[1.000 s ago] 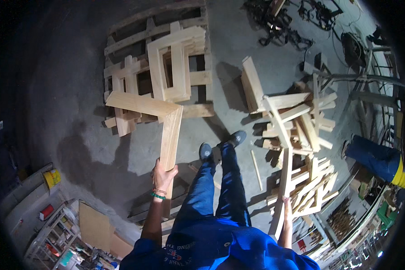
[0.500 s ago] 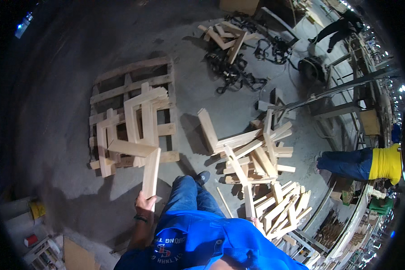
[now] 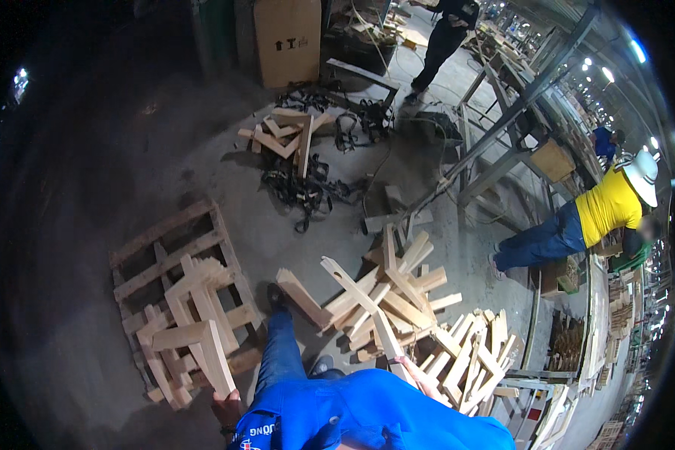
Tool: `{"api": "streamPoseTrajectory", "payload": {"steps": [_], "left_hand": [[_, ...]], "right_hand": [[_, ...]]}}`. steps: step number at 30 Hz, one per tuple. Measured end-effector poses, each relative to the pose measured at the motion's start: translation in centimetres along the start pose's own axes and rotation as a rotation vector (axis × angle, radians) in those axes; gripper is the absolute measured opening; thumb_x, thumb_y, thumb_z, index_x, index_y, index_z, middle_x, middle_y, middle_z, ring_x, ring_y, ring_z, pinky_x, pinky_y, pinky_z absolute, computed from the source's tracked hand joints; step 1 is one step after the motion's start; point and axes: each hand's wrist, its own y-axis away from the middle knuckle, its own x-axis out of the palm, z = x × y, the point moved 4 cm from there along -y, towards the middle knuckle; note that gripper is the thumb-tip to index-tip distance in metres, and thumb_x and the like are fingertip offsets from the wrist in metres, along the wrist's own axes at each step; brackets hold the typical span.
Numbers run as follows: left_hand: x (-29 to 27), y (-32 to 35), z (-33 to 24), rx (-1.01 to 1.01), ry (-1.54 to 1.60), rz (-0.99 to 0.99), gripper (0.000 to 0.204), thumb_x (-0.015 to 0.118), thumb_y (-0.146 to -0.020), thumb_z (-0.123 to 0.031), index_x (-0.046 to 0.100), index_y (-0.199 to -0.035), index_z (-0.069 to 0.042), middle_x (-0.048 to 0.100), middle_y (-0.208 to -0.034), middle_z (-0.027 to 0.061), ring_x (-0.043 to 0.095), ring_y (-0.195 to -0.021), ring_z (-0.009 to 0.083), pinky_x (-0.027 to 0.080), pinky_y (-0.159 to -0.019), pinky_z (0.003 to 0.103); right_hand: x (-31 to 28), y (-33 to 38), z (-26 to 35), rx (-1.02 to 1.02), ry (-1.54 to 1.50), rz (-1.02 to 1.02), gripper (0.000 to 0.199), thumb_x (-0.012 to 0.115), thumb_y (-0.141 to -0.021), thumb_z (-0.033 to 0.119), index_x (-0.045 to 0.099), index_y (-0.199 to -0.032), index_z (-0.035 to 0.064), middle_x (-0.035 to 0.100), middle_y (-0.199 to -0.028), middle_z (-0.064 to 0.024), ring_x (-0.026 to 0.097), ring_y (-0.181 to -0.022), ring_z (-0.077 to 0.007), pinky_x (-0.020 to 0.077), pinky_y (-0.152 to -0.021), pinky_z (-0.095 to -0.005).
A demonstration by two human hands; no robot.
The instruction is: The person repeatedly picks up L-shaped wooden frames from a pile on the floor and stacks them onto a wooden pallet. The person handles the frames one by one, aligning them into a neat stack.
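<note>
Well, left fingers clamped on pale wooden L-frame; right fingers around angled timber

Grey floor beneath a slatted wooden pallet, piled pale wooden pieces and tangled black straps.

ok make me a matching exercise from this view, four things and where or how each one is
1 left hand
2 cardboard box
3 wide-brimmed hat
4 wooden pallet

A worn with a yellow shirt
B under stacked wooden pieces
C at the picture's top edge
D gripping an L-shaped wooden piece

Pairs: 1-D, 2-C, 3-A, 4-B
</note>
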Motion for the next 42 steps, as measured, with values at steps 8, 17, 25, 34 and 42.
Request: {"api": "streamPoseTrajectory", "payload": {"steps": [8, 17, 25, 34, 42], "left_hand": [[5.3, -15.5, -2.8, -0.114, 0.423, 0.125, 0.049, 0.072, -0.064, -0.036, 0.059, -0.09, 0.002, 0.065, -0.086, 0.0176, 0.063, -0.081, 0.0307, 0.048, -0.072, 0.04], [1.4, -29.8, -6.8, -0.123, -0.006, 0.179, 0.051, 0.072, -0.069, -0.033, 0.058, -0.105, -0.001, 0.063, -0.097, 0.0164, 0.06, -0.092, 0.0272, 0.047, -0.077, 0.038], [1.8, -36.4, -9.0, 0.017, 0.4, 0.152, 0.047, 0.069, -0.075, -0.036, 0.057, -0.101, 0.001, 0.064, -0.086, 0.0106, 0.061, -0.08, 0.0204, 0.048, -0.072, 0.035], [6.7, -37.2, -13.4, -0.358, -0.017, 0.211, 0.054, 0.068, -0.067, -0.05, 0.056, -0.09, -0.004, 0.063, -0.084, 0.0183, 0.061, -0.082, 0.0352, 0.047, -0.068, 0.043], [11.1, -38.9, -20.2, -0.572, 0.015, 0.209, 0.059, 0.065, -0.066, -0.055, 0.058, -0.094, -0.004, 0.064, -0.09, 0.0188, 0.061, -0.088, 0.0336, 0.047, -0.08, 0.042]], "right_hand": [[9.0, -13.7, 16.8, 0.206, 0.038, 0.046, 0.047, 0.055, -0.079, 0.053, 0.055, -0.098, 0.0102, 0.056, -0.072, -0.0073, 0.056, -0.056, -0.0186, 0.0478, -0.048, -0.0335], [15.5, -20.9, 26.1, 0.185, -0.43, 0.127, 0.037, 0.05, -0.083, 0.045, 0.051, -0.086, 0.0089, 0.04, -0.053, 0.0022, 0.037, -0.039, -0.0106, 0.0283, -0.033, -0.0246], [14.3, -22.0, 27.7, 0.186, -0.199, -0.156, 0.047, 0.06, -0.076, 0.046, 0.055, -0.092, 0.0021, 0.048, -0.056, -0.0033, 0.045, -0.043, -0.0173, 0.037, -0.039, -0.0306], [21.5, -34.7, 41.8, 0.116, 0.245, -0.072, 0.049, 0.064, -0.074, 0.043, 0.054, -0.097, 0.0007, 0.051, -0.062, -0.0062, 0.048, -0.05, -0.0197, 0.0397, -0.046, -0.0323], [36.4, -50.5, 60.3, 0.042, 0.631, 0.2, 0.052, 0.067, -0.072, 0.041, 0.053, -0.1, -0.0005, 0.053, -0.068, -0.0089, 0.051, -0.055, -0.0218, 0.0422, -0.051, -0.0339]]}}
